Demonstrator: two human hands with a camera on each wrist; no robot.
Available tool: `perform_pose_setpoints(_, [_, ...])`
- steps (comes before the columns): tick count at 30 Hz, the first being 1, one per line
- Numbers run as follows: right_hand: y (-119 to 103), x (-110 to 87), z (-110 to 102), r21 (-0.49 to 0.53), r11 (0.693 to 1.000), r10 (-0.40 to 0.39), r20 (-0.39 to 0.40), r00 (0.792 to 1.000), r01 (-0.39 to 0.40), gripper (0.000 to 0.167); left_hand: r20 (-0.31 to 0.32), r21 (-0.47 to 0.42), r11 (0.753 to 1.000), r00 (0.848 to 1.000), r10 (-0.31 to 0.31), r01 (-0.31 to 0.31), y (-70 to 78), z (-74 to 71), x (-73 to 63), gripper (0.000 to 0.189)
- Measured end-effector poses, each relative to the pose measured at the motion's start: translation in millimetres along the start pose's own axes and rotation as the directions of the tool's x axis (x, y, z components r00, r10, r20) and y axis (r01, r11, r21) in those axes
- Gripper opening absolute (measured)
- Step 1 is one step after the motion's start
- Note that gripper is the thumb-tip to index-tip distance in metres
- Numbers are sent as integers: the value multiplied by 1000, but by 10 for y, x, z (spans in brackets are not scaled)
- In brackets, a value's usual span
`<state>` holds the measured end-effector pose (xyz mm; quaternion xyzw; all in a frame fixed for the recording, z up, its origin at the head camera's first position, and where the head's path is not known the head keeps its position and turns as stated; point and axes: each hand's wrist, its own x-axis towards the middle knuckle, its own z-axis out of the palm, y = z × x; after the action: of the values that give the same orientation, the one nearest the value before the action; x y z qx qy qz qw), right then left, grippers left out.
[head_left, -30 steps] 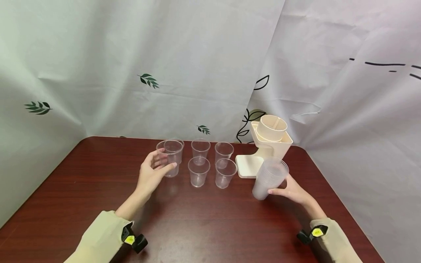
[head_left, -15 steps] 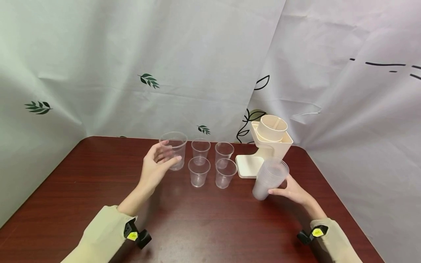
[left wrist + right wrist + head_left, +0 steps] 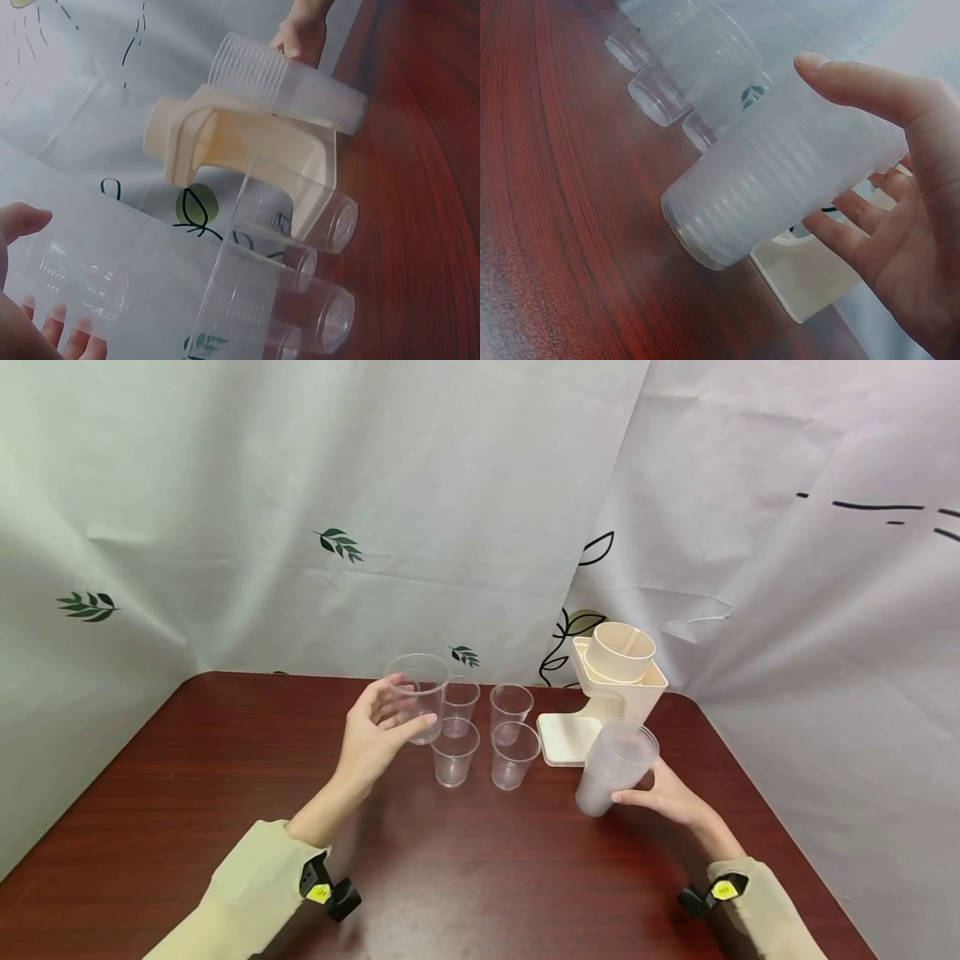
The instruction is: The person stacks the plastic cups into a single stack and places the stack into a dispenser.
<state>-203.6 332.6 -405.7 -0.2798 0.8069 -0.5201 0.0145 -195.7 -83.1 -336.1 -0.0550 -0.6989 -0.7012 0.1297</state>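
My left hand (image 3: pixel 369 735) holds a clear plastic cup (image 3: pixel 429 700) upright by its side, thumb in front and fingers round the back. In the left wrist view the same cup (image 3: pixel 86 289) lies across the fingers. Two more clear cups, a left one (image 3: pixel 454 760) and a right one (image 3: pixel 510 762), stand in a front row. Behind them are a cup (image 3: pixel 462 697), partly overlapped by the held one, and another cup (image 3: pixel 512 702). At the right, my right hand (image 3: pixel 670 792) grips a tilted stack of nested plastic cups (image 3: pixel 613 768), its thumb (image 3: pixel 855 86) along the side.
A cream stand (image 3: pixel 630 697) with a round open top and a flat base plate (image 3: pixel 567 739) is at the back right, right behind the cup stack. The dark red wooden table (image 3: pixel 480 868) ends at a pale fabric backdrop (image 3: pixel 420 527).
Two separate cups showed at the left earlier; now a single cup outline shows, in my left hand. That hand has moved right and slightly up. My right hand and the stack stay put.
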Motion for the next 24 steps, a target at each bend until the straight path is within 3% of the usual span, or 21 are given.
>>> perform_pose_setpoints(11, [7,9,-13,-15,1000,-1,-7,1000,0,71,23,-32,999,1000,13,-13,29,167,13,60])
perform_pose_setpoints(24, [21,10,-6,0,1000,5,-3,1000,-5,71,107,-35,999,993,44,-40,63,431,-23,63])
